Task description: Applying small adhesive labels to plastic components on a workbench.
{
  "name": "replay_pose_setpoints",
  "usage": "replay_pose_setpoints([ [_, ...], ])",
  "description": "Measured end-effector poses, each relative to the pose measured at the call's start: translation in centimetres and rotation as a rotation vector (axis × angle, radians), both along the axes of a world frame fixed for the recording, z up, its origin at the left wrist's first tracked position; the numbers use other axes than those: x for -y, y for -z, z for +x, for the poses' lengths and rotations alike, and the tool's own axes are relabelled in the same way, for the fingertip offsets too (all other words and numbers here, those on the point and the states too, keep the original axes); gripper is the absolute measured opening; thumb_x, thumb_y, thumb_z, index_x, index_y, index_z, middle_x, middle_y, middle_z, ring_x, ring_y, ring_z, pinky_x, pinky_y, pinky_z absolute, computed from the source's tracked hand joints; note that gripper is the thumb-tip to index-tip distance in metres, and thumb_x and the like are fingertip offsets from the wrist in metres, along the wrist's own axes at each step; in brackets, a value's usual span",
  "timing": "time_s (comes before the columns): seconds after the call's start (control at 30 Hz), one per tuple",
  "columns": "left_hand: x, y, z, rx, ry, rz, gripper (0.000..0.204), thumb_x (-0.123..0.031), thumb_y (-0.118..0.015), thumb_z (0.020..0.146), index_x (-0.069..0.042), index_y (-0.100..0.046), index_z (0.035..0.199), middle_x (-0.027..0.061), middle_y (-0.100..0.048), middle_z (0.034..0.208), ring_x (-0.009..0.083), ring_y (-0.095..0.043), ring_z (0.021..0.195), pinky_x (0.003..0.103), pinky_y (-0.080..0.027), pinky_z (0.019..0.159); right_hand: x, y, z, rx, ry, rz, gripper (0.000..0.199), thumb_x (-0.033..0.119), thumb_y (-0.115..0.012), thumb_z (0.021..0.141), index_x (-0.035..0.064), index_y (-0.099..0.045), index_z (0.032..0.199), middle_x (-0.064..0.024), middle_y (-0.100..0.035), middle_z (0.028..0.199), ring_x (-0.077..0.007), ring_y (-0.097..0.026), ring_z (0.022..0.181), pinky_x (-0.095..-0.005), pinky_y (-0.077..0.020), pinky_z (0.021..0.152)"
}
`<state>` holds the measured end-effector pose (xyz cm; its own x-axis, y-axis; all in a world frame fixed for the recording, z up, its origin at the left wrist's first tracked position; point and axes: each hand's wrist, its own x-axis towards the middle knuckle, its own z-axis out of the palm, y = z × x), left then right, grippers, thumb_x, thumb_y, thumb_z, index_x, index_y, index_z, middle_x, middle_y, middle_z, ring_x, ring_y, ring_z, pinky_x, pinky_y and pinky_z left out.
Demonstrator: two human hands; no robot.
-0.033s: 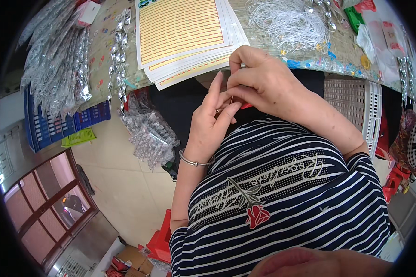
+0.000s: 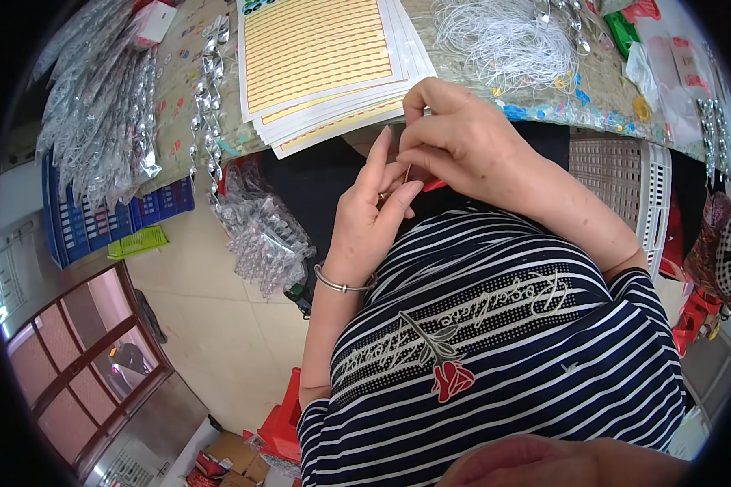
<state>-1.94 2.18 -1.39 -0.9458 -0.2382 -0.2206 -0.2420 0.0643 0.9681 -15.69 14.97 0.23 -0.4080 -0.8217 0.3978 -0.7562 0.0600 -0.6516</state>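
— What are the hands on?

— The left hand (image 2: 374, 219) and right hand (image 2: 463, 146) meet over the lap, just below the bench (image 2: 593, 105) edge. Between them is a thin, dark, straight sliver (image 2: 407, 173), too small to tell what it is. A bit of red (image 2: 434, 186) shows just under the right palm.

— And the grip?

— The right grip is clenched in a pinch, thumb and forefinger curled onto the sliver's upper end. The left hand stands upright, fingers long and nearly straight, tips closing on the lower end beside the right thumb. A smooth metal bangle (image 2: 343, 284) rings the left wrist.

— What lies beyond the grip?

— Just above it, a fanned stack of flat, glossy sheets (image 2: 325, 57), yellow with fine red rows and white margins. Up and to the right, a loose tangle of thin white cord (image 2: 503, 40). Far to the left, crinkly clear bags of shiny silver pieces (image 2: 97, 105) hang over a blue slatted crate (image 2: 89, 223). To the right, a pale plastic lattice basket (image 2: 625, 178).
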Motion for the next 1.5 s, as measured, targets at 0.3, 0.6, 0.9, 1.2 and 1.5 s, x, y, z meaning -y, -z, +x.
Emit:
replay_pose_setpoints([
  [0.3, 0.7, 0.2, 0.8, 0.038, -0.015, 0.178, 0.055, -0.007, -0.048, 0.094, -0.003, -0.028, 0.145, 0.0102, -0.063, 0.103, 0.0051, -0.051, 0.065, 0.016, -0.043, 0.054, -1.8, -0.4, -2.4, 0.056, 0.154, -0.046, 0.014, 0.014, -0.064, 0.088, 0.0028, -0.067, 0.095, -0.0045, -0.052, 0.095, -0.0097, -0.052, 0.083, -0.0205, -0.0411, 0.068],
  [0.6, 1.2, 0.7, 1.0, 0.001, -0.056, 0.277, 0.05, -0.012, -0.047, 0.096, -0.005, -0.033, 0.143, 0.0046, -0.061, 0.099, 0.0036, -0.048, 0.067, 0.015, -0.041, 0.056, -1.9, 0.9, -0.7, 0.294, 0.03, 0.04, 0.012, 0.006, -0.059, 0.09, 0.0015, -0.065, 0.099, -0.0049, -0.058, 0.084, -0.0124, -0.058, 0.08, -0.025, -0.0473, 0.071],
  [0.9, 1.0, -0.3, 0.3, 0.034, -0.132, 0.363, 0.054, -0.012, -0.067, 0.086, -0.003, -0.044, 0.135, 0.0017, -0.061, 0.103, -0.0007, -0.042, 0.062, 0.015, -0.031, 0.045, -0.6, 0.6, 1.0, 0.888, -0.068, 0.178, 0.021, 0.012, -0.049, 0.097, 0.0017, -0.059, 0.113, -0.0019, -0.061, 0.088, -0.0078, -0.057, 0.082, -0.0222, -0.0482, 0.076],
  [1.2, 1.3, -0.3, 0.7, 0.186, -0.152, 0.316, 0.016, -0.017, -0.069, 0.086, -0.004, -0.069, 0.094, -0.0068, -0.057, 0.067, -0.0012, -0.038, 0.047, 0.016, -0.028, 0.041, 0.0, 0.8, 1.0, 1.078, -0.035, 0.14, 0.022, 0.014, -0.051, 0.095, 0.0015, -0.063, 0.108, -0.0018, -0.063, 0.081, -0.0066, -0.057, 0.074, -0.0206, -0.0462, 0.065],
  [1.5, 1.0, 0.4, 0.6, 0.167, -0.108, 0.333, 0.015, -0.017, -0.071, 0.083, -0.004, -0.069, 0.092, -0.0077, -0.054, 0.065, -0.0013, -0.038, 0.048, 0.016, -0.028, 0.042, 0.4, 0.8, 1.2, 1.078, -0.075, 0.137, 0.021, 0.012, -0.049, 0.097, 0.0008, -0.06, 0.111, -0.0009, -0.063, 0.088, -0.0055, -0.058, 0.081, -0.0208, -0.049, 0.075],
])
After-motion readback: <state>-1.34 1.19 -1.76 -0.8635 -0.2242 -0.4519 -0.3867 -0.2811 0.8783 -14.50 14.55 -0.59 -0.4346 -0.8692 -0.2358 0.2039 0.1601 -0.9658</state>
